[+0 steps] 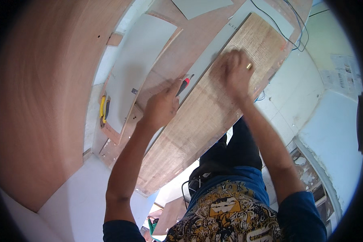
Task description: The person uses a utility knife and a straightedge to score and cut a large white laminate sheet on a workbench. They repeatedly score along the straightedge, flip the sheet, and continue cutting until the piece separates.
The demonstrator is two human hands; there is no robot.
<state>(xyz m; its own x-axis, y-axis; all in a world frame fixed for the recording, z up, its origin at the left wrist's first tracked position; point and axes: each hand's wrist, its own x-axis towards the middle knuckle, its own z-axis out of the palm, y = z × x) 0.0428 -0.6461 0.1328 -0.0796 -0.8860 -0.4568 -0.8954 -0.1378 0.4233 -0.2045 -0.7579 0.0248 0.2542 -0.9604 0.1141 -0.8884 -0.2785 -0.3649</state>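
My left hand (162, 105) is closed around a red-and-black handled tool (184, 86) with a thin dark tip; its exact kind is unclear. That hand rests by the long edge of a light-brown wooden board (189, 135), which lies slantwise across the work surface. A pale grey sheet (210, 57) shows along the board's far edge, partly covered by it. Over the upper part of the board is my right hand (237, 74), smeared by motion, with a gold ring on one finger. Its fingers are too blurred to read.
Yellow-and-black pliers (104, 109) lie at the left, beside another pale sheet (143, 48). Dark cables (299, 42) loop over the far right corner. A large brown wood panel (48, 92) stands at the left. Another pale piece (199, 6) lies at the far edge.
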